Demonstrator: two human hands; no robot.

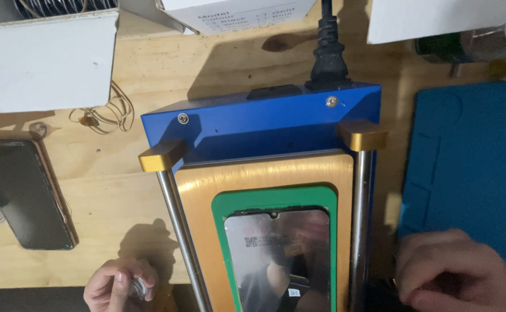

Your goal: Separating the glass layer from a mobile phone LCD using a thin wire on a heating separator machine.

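L hand fingers pinch small round silver knob, left of phone screen; R hand curled, grip unclear.

The machine sits mid-bench in front of me, its power plug entering the far side. On its plate lies a frame, and a phone screen lies inside that. A rod runs along each side. My left hand is left of the near rod, its fingers around a small knob. My right hand rests right of the machine, at the near edge of a mat. A phone lies far left, with boxes behind
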